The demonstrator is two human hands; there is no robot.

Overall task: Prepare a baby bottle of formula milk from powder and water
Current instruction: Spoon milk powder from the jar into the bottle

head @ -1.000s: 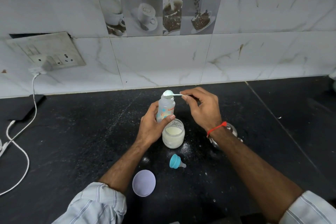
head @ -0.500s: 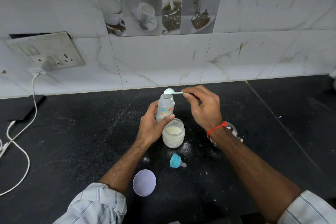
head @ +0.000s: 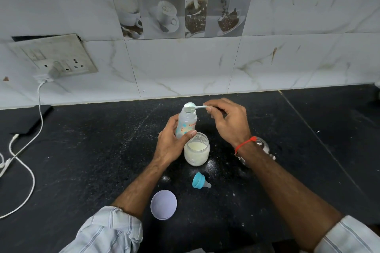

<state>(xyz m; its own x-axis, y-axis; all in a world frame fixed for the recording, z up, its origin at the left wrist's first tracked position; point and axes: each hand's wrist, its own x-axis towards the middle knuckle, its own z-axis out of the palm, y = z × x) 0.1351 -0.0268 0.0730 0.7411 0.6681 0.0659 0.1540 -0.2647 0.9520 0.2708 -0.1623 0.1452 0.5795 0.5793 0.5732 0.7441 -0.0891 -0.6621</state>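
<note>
My left hand [head: 171, 144] grips a clear baby bottle [head: 186, 124] with printed pictures, upright and uncapped, at the middle of the black counter. Directly over the bottle's mouth hovers a small white scoop [head: 191, 106] heaped with powder, its handle pinched in my right hand [head: 228, 122]. An open glass jar [head: 197, 151] of pale formula powder stands just in front of the bottle, touching my left thumb. The teal bottle cap with its teat [head: 199, 180] lies on its side nearer to me.
A round white jar lid [head: 163, 204] lies near my left forearm. A steel vessel [head: 264, 146] sits partly hidden behind my right wrist. Spilled powder dusts the counter [head: 209, 165]. A white charger cable [head: 26, 168] and a dark phone [head: 26, 118] lie at left.
The scoop has shifted slightly, staying over the bottle's mouth; my hands and the bottle have barely moved.
</note>
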